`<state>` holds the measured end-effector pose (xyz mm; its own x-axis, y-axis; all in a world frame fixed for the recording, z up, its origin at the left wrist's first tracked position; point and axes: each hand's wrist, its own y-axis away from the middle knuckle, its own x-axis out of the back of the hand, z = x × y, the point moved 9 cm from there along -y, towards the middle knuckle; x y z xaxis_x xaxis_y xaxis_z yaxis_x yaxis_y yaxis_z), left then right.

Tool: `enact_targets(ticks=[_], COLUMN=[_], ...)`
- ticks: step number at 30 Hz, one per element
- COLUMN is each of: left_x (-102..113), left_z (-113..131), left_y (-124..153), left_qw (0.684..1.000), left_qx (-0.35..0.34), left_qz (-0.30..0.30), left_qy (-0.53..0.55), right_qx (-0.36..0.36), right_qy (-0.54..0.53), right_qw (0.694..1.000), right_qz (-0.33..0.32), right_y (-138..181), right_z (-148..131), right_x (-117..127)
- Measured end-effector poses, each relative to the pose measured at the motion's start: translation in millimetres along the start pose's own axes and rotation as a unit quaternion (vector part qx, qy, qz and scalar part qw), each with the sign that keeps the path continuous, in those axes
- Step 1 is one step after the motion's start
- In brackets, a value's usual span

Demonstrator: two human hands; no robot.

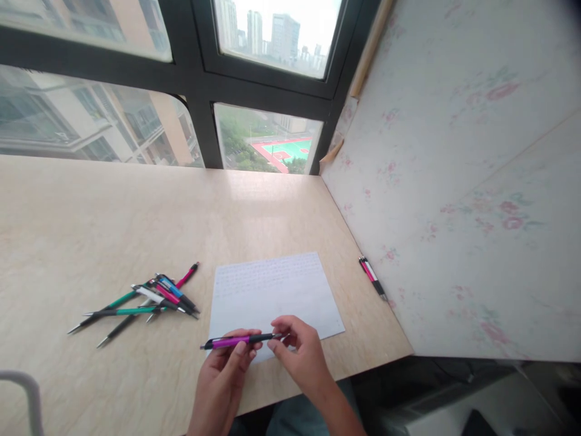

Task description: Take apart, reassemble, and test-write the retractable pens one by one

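Over the desk [113,218], both hands' fingers [247,349] (curled) pinching a purple pen [236,341].

Desk [113,212]: pale wood-grain top, set against the window.
Window [200,66]: dark frame, several panes; daylight, buildings and a sports court outside.
Wall [454,181]: on the right, pale floral wallpaper, peeling near the window.

Purple-black pen [236,341], white paper [272,290], floral-patterned wall [454,181].
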<state>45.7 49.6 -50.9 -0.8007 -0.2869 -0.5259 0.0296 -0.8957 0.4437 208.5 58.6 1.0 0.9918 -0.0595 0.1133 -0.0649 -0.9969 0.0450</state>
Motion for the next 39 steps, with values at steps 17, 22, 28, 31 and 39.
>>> enact_targets(ticks=[17, 22, 28, 31, 39], left_x=[0, 2, -1, -1, 2], left_z=[4, 5, 6, 7, 8], left_y=[1, 3, 4, 3, 4], left_qw=[1.000, 1.000, 1.000, 1.000, 0.999], left_qx=[-0.024, -0.025, -0.021, -0.029, -0.026], left_qz=[0.004, 0.008, 0.002, 0.007, 0.025], left_qy=[-0.014, -0.003, -0.002, 0.001, 0.009], right_qx=[0.068, 0.071, 0.041, 0.045, 0.094], right_qy=[0.022, 0.040, 0.021, 0.042, 0.243], right_qw=[0.997, 0.997, 0.999, 0.998, 0.964], right_qz=[-0.005, 0.000, 0.009, 0.013, 0.045], right_y=[1, 2, 1, -1, -37], right_z=[-21, -23, -11, -11, -16], right_x=[8, 13, 15, 18, 24])
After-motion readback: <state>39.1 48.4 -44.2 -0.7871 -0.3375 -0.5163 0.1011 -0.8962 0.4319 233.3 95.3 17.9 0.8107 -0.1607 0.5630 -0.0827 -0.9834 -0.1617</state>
